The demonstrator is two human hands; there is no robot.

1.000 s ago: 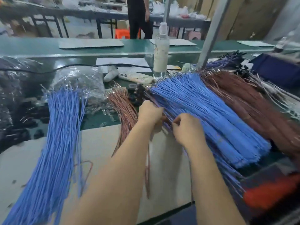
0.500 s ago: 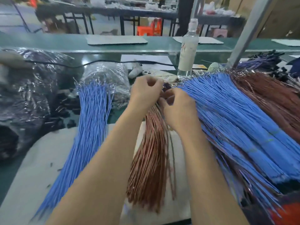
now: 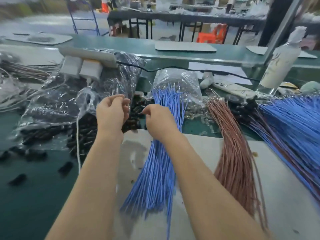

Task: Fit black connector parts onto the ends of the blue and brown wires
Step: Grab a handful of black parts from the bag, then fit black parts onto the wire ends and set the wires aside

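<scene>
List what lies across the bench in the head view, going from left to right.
Left to right: clear plastic bag of black connector parts → left hand → narrow bundle of blue wires → bundle of brown wires → wide heap of blue wires. The right hand overlaps the narrow bundle, so it is left out.

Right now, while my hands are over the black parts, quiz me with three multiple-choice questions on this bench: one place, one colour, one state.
1. The brown wire bundle lies where, relative to the narrow blue bundle? A to its left; B to its right; C across it.
2. The plastic stool in the background is: A orange; B green; C white.
3. The white adapters are: A loose on the mat; B bagged; C plugged into the power strip.
Answers: B, it lies right of the blue, apart; A, it shows bright orange; C, both sit attached to the strip.
</scene>
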